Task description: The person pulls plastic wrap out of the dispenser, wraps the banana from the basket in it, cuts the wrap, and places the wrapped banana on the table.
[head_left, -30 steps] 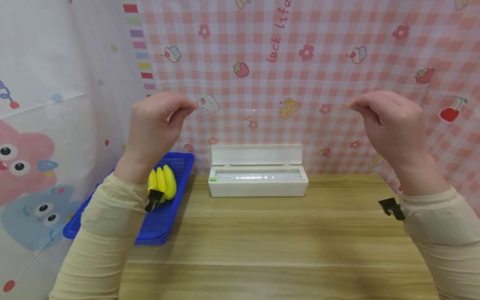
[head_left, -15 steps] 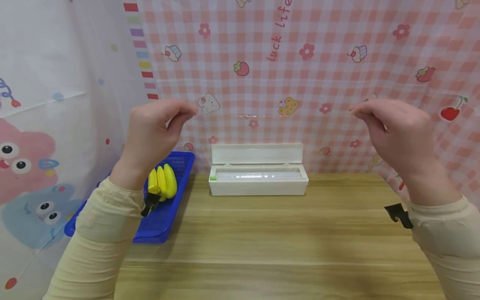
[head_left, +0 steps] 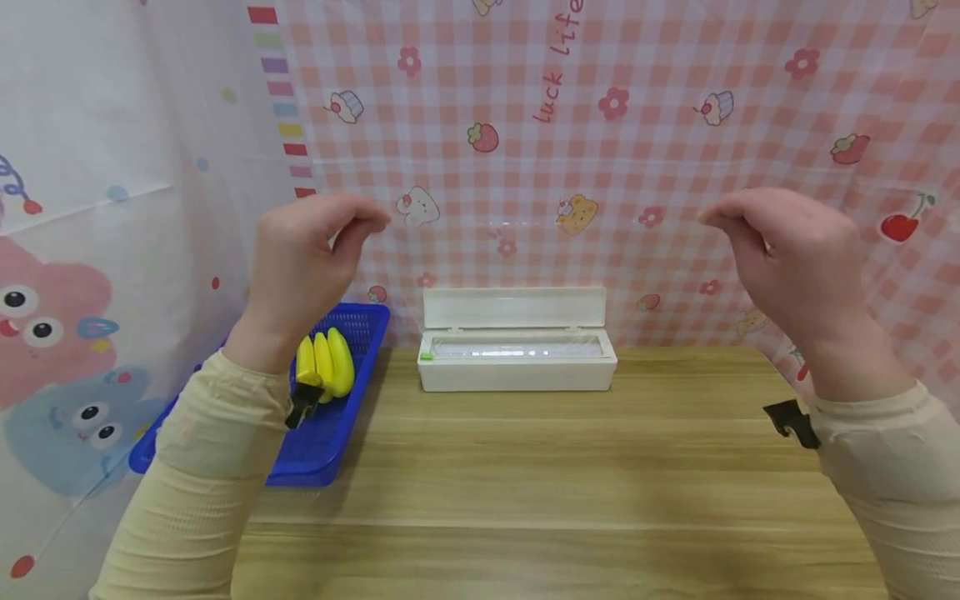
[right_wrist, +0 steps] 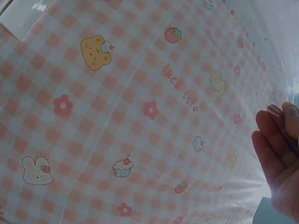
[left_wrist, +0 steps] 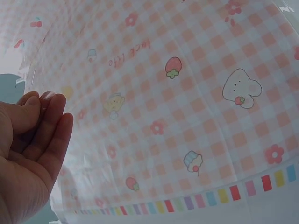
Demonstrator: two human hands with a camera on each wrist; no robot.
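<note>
A clear sheet of cling film [head_left: 517, 223] is held stretched between the two hands, showing mainly as faint glints against the checked cloth. My left hand [head_left: 303, 258] pinches one corner between thumb and fingertips, and a shiny edge of film shows there in the left wrist view. The other corner is pinched by my right hand [head_left: 795, 258], raised to about the same height. Below and between them, a white cling film dispenser [head_left: 517, 375] stands at the back of the table with its lid [head_left: 514, 308] up. A film roll [head_left: 495, 350] lies inside it.
At the left, a blue plastic basket [head_left: 352, 433] holds several yellow bananas [head_left: 340, 362], partly hidden by the left forearm. The wood-grain table [head_left: 540, 483] reaches back to a pink checked cloth [head_left: 517, 83]. A white patterned cloth [head_left: 90, 208] hangs on the left.
Both hands dipped a little with the film, then rose slightly again, ending just lower than a second ago. Their pinch on it is unchanged. The dispenser and basket have stayed put.
</note>
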